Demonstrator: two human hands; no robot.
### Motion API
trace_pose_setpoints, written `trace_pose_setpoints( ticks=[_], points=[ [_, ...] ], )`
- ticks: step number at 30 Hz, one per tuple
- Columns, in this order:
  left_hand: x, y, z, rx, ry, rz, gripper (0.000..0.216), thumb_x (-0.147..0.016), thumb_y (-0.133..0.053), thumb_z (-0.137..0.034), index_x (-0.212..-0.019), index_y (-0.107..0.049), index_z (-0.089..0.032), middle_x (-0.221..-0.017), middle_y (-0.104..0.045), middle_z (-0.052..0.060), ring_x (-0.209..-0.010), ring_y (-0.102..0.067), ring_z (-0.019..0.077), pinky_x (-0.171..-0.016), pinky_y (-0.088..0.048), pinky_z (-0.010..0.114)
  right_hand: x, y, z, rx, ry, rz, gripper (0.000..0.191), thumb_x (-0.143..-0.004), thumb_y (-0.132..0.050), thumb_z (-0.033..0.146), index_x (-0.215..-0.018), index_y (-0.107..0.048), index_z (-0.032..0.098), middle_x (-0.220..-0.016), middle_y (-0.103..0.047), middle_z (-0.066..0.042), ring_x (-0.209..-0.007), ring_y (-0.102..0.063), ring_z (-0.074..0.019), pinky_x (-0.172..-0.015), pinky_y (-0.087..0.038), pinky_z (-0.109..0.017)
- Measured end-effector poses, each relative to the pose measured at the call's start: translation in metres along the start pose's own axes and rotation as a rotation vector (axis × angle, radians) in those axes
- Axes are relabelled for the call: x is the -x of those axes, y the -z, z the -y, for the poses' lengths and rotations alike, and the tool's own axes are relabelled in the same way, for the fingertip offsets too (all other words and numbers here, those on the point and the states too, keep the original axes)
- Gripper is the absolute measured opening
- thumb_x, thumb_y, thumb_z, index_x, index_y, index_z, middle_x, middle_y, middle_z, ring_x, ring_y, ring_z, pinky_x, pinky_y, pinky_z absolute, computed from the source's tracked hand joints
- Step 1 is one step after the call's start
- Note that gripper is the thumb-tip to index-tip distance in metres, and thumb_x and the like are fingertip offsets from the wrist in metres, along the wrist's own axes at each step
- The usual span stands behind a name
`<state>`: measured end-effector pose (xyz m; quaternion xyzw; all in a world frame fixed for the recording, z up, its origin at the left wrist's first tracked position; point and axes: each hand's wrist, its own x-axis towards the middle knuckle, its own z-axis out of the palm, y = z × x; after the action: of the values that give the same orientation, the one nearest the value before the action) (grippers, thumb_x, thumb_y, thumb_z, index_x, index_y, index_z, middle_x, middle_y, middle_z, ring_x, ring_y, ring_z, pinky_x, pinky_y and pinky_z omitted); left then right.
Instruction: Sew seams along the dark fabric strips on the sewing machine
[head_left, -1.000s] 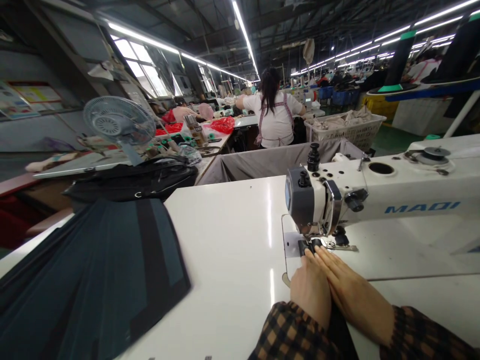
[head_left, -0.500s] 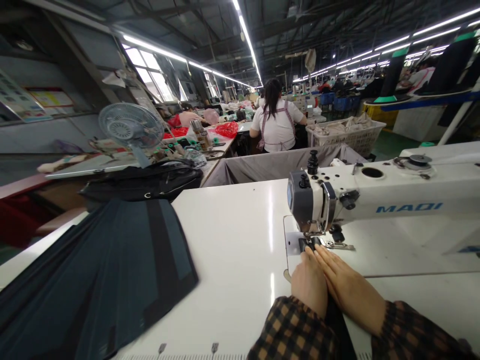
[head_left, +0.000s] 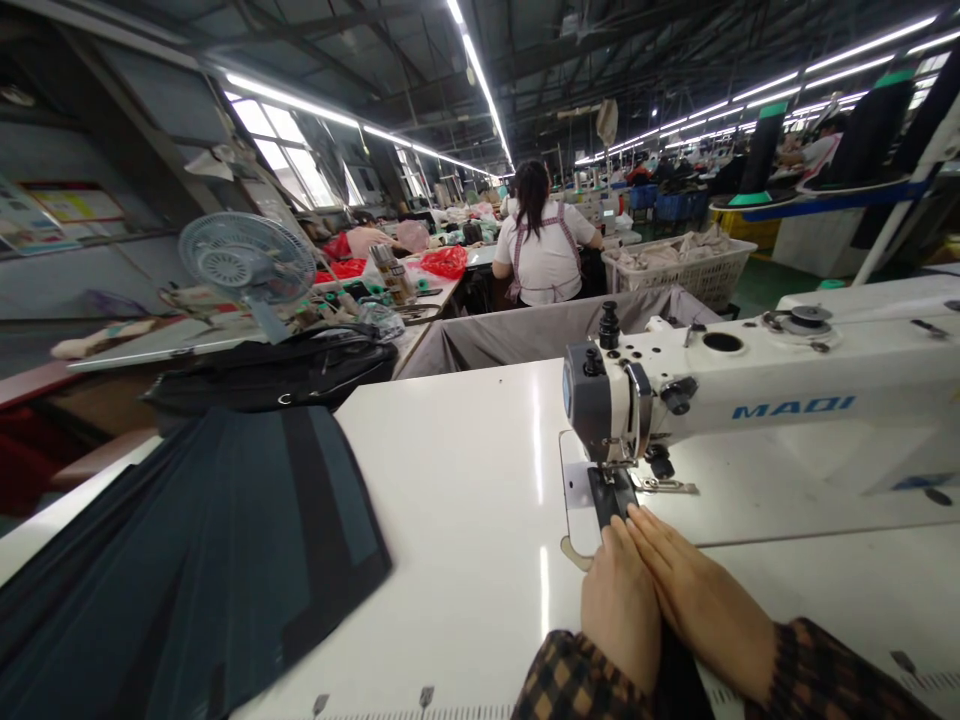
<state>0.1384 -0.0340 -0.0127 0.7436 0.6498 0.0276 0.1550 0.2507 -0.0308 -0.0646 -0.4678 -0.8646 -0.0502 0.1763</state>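
My left hand [head_left: 621, 600] and my right hand [head_left: 697, 595] lie side by side, fingers stretched flat, pressing a narrow black fabric strip [head_left: 611, 497] against the white table [head_left: 465, 500]. The strip runs from between my hands up under the presser foot of the white sewing machine [head_left: 750, 400]. My fingertips sit just short of the foot. Most of the strip is hidden under my hands and checked sleeves.
A stack of dark fabric panels [head_left: 195, 560] covers the table's left side, with a black bag [head_left: 277, 365] and a small fan [head_left: 244, 262] behind it. A grey cloth bin [head_left: 525, 335] lies beyond the table. A person in white [head_left: 546, 250] sits further back.
More of the black strip now shows between my fingertips and the presser foot; my hands sit slightly further back from it. The view has shifted a little.
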Motion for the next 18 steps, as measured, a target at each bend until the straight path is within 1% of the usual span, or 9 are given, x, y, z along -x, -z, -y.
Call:
trace_pose_setpoints(
  ticks=[3, 6, 8, 10, 12, 14, 16, 17, 18],
  points=[
    [-0.018, 0.006, -0.001, -0.018, -0.04, -0.02, 0.039, -0.083, -0.033, -0.005, -0.121, -0.042, -0.006, -0.109, -0.055, 0.017, -0.095, -0.058, 0.0222, -0.08, -0.047, 0.033, -0.014, -0.003, -0.009, -0.023, 0.009, 0.023, 0.052, -0.08, -0.032, 0.007, -0.132, -0.031, 0.009, -0.133, -0.038, -0.013, -0.124, -0.032, -0.0206, -0.101, -0.035, -0.037],
    [-0.034, 0.013, -0.002, -0.023, -0.032, -0.02, 0.036, -0.084, -0.031, -0.007, -0.116, -0.046, -0.005, -0.105, -0.056, 0.017, -0.091, -0.059, 0.0225, -0.076, -0.048, 0.033, -0.024, -0.007, -0.013, -0.07, -0.023, 0.034, 0.052, -0.079, -0.032, 0.006, -0.131, -0.032, 0.008, -0.133, -0.037, -0.014, -0.124, -0.031, -0.0216, -0.102, -0.034, -0.037],
    [-0.037, 0.017, -0.002, -0.018, -0.025, -0.021, 0.036, -0.083, -0.031, -0.007, -0.115, -0.047, -0.005, -0.103, -0.057, 0.017, -0.088, -0.06, 0.0227, -0.074, -0.049, 0.033, -0.023, -0.007, -0.009, -0.106, -0.071, 0.024, 0.048, -0.081, -0.031, 0.009, -0.13, -0.035, 0.007, -0.132, -0.039, -0.014, -0.124, -0.032, -0.022, -0.101, -0.035, -0.038],
    [-0.027, 0.017, 0.001, -0.013, -0.019, -0.02, 0.039, -0.082, -0.032, -0.007, -0.12, -0.043, -0.006, -0.104, -0.056, 0.016, -0.087, -0.06, 0.0226, -0.073, -0.049, 0.033, -0.014, -0.006, 0.001, -0.13, -0.135, -0.005, 0.044, -0.085, -0.031, 0.015, -0.127, -0.038, 0.006, -0.131, -0.04, -0.015, -0.122, -0.035, -0.0225, -0.1, -0.036, -0.039],
    [-0.001, 0.009, 0.005, 0.007, 0.002, -0.016, 0.044, -0.081, -0.033, -0.007, -0.125, -0.038, -0.008, -0.106, -0.056, 0.016, -0.084, -0.061, 0.0225, -0.071, -0.049, 0.033, 0.007, -0.002, 0.018, -0.134, -0.197, -0.039, 0.043, -0.087, -0.031, 0.02, -0.127, -0.039, 0.006, -0.131, -0.04, -0.015, -0.121, -0.036, -0.0236, -0.098, -0.038, -0.041],
    [0.04, -0.008, 0.011, 0.104, 0.021, -0.046, 0.047, -0.081, -0.033, -0.009, -0.128, -0.035, -0.011, -0.107, -0.056, 0.015, -0.082, -0.061, 0.0224, -0.07, -0.049, 0.033, 0.036, 0.003, 0.038, -0.138, -0.22, -0.08, 0.045, -0.087, -0.033, 0.024, -0.129, -0.035, 0.007, -0.134, -0.037, -0.014, -0.122, -0.035, -0.0253, -0.096, -0.041, -0.042],
    [0.087, -0.033, 0.017, 0.342, 0.034, -0.153, 0.044, -0.083, -0.032, -0.015, -0.127, -0.038, -0.018, -0.103, -0.059, 0.011, -0.082, -0.061, 0.0208, -0.072, -0.048, 0.03, 0.069, 0.009, 0.059, -0.169, -0.192, -0.124, 0.05, -0.086, -0.036, 0.023, -0.134, -0.027, 0.01, -0.136, -0.033, -0.013, -0.122, -0.034, -0.0271, -0.095, -0.041, -0.044],
    [0.109, -0.047, 0.019, 0.496, 0.071, -0.217, 0.039, -0.084, -0.033, -0.02, -0.122, -0.042, -0.02, -0.103, -0.06, 0.009, -0.084, -0.061, 0.0196, -0.073, -0.047, 0.028, 0.085, 0.011, 0.07, -0.206, -0.183, -0.149, 0.052, -0.086, -0.037, 0.021, -0.136, -0.023, 0.012, -0.137, -0.032, -0.012, -0.122, -0.034, -0.0275, -0.095, -0.041, -0.044],
    [0.129, -0.06, 0.02, 0.643, 0.143, -0.252, 0.033, -0.084, -0.036, -0.025, -0.115, -0.047, -0.02, -0.095, -0.062, 0.007, -0.08, -0.062, 0.0182, -0.07, -0.047, 0.025, 0.101, 0.012, 0.08, -0.257, -0.205, -0.177, 0.054, -0.085, -0.037, 0.02, -0.136, -0.021, 0.015, -0.137, -0.031, -0.011, -0.122, -0.034, -0.0278, -0.096, -0.04, -0.044]
  ],
)
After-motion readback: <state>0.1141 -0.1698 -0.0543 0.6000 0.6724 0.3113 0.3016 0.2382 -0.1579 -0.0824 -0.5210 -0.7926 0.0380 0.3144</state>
